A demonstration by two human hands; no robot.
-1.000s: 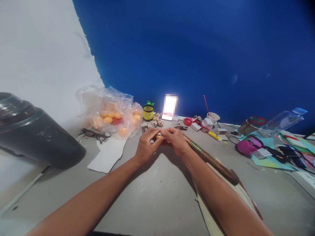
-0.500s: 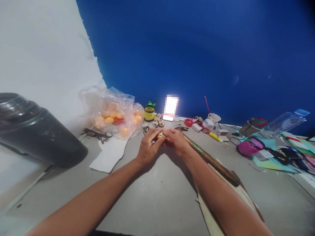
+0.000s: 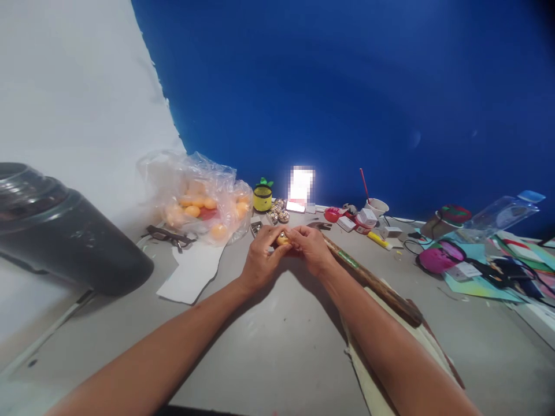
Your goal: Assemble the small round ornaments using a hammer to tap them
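Left hand (image 3: 259,260) grips a small gold ball (image 3: 282,238), thumb on the near side, fingers curled around the far side. Right hand (image 3: 313,249) meets it from the right, fingers bent and bunched at the ball; can't tell whether they pinch anything. Ball sits between the two hands, just above the table (image 3: 264,352), shiny bead-like spot facing up. Both forearms reach in from the near edge.

Just beyond left hand: small tray (image 3: 256,229) of shiny bits, partly hidden, then a cluster of beaded balls (image 3: 278,215) beside a yellow pot (image 3: 262,199) with a green top. Bright phone (image 3: 300,188) stands behind, screen blurred out.

Hammer (image 3: 377,285) lies right of right hand, handle slanting toward the near right, partly over a pale cloth (image 3: 368,364).

Left side: clear bag (image 3: 191,193) of orange balls, glasses (image 3: 169,237), white paper (image 3: 193,271), big dark flask (image 3: 87,237).
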